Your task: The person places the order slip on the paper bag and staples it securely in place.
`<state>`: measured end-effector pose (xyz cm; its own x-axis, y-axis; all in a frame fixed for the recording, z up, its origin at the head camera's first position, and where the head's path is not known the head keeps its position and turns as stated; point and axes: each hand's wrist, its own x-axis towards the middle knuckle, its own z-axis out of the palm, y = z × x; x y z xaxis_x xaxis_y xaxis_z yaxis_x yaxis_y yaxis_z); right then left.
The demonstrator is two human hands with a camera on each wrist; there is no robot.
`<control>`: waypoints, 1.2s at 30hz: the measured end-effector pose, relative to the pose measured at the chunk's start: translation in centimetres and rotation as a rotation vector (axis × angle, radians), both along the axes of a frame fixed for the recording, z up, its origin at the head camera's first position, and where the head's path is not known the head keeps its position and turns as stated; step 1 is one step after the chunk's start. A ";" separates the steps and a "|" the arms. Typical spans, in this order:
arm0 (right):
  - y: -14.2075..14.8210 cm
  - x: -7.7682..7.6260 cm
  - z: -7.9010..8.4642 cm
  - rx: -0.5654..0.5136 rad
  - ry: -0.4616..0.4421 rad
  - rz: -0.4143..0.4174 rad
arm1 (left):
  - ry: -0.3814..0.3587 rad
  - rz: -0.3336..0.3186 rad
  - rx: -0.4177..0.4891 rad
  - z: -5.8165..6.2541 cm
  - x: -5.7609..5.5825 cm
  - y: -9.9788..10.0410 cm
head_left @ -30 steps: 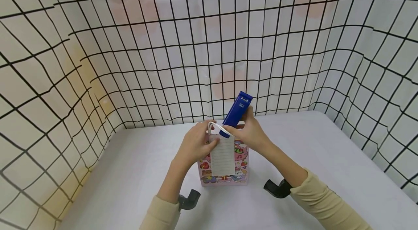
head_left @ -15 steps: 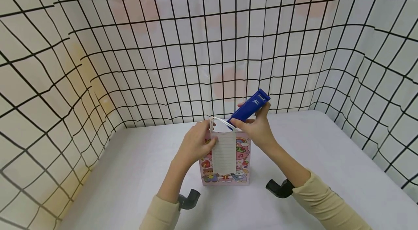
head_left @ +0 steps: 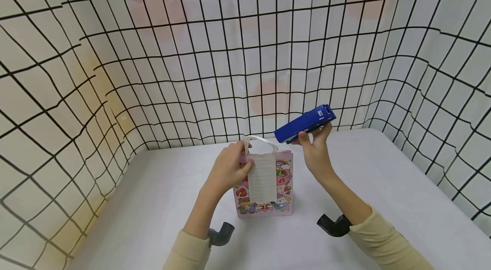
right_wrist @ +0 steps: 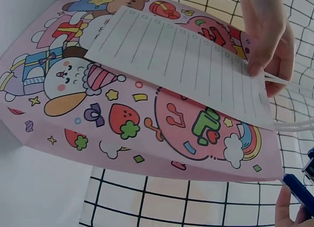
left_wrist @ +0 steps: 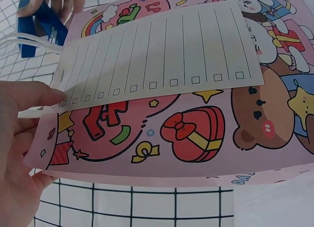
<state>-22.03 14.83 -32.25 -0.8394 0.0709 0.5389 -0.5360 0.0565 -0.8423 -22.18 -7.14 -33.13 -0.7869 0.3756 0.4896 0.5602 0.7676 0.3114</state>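
A pink gift bag (head_left: pixel 284 189) printed with cartoon animals stands upright on the table, its white handles (head_left: pixel 264 139) looped above the rim. Against its front lies a lined checklist sheet (head_left: pixel 263 180), its top at the bag's rim. My left hand (head_left: pixel 226 167) pinches the sheet and the bag's top edge at the left corner, thumb in front and fingers behind. Up and to the right of the bag, my right hand (head_left: pixel 317 155) holds a blue stapler (head_left: pixel 304 124), tilted and apart from the bag. In the left wrist view the stapler (left_wrist: pixel 46 23) shows behind the rim.
A white table (head_left: pixel 172 193) spreads around the bag. Behind and at both sides rises a black wire grid (head_left: pixel 230 53) over white sheeting. A black curved mount (head_left: pixel 221 234) sits on the left wrist and another mount (head_left: pixel 334 225) on the right.
My right hand has drawn the stapler away from the bag's top, up and to the right, tipping it flatter. My left hand keeps its pinch on the sheet and bag.
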 end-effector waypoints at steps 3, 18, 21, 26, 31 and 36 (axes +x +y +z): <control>0.3 0.2 -0.3 -0.037 0.016 -0.008 | 0.009 -0.007 0.012 0.0 0.0 -0.1; 1.7 2.3 -1.7 -0.203 0.074 -0.186 | 0.088 0.005 0.037 -0.4 0.0 -0.7; 2.0 2.6 -2.0 -0.228 0.105 -0.207 | 0.125 0.001 0.051 -0.5 0.0 -0.8; 2.8 2.9 -2.8 -0.193 0.182 -0.225 | 0.182 0.000 0.103 -0.8 0.2 -1.2; 3.9 2.9 -3.6 -0.001 0.237 -0.314 | 0.234 0.005 0.176 -1.2 0.4 -2.0; 4.4 3.1 -3.9 0.138 0.172 -0.439 | 0.286 -0.005 0.224 -1.6 0.5 -2.8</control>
